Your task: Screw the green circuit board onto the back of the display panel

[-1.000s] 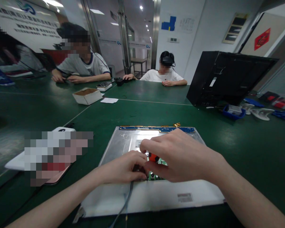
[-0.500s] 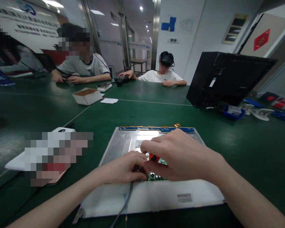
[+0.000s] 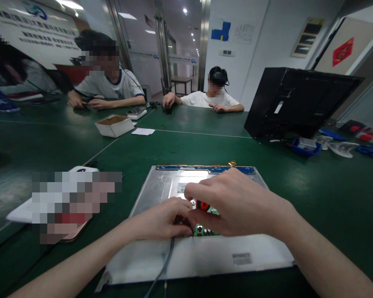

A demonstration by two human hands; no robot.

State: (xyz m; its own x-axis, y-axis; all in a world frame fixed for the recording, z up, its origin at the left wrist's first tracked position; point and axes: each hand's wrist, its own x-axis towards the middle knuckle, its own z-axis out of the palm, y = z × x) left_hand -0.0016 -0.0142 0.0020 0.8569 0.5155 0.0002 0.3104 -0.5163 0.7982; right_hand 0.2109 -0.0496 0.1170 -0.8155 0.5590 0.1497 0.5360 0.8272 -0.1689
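Note:
A flat metal display panel (image 3: 152,186) lies in front of me, with a blue circuit strip (image 3: 236,170) along its far edge. On its middle sits a green circuit board (image 3: 207,231), mostly covered by my hands. My right hand (image 3: 233,203) is curled over the board, closed round a screwdriver (image 3: 202,205) whose red and black handle shows between thumb and fingers; its tip is hidden. Beside it, my left hand (image 3: 170,217) has its fingers pinched together at the board's left edge; what they hold is hidden. Dark cables (image 3: 169,260) run from under that hand toward me.
Phones (image 3: 77,227) lie on the green table (image 3: 205,145) at left. Farther off are an open white box (image 3: 115,127) and a paper (image 3: 143,131). A large black monitor (image 3: 298,103) stands at right beside a blue tray (image 3: 305,147). Co-workers sit across the table.
My two hands stay almost still over the board, with the red handle turned slightly. Across the table, a co-worker's hand has closed on a dark object and moved it a little.

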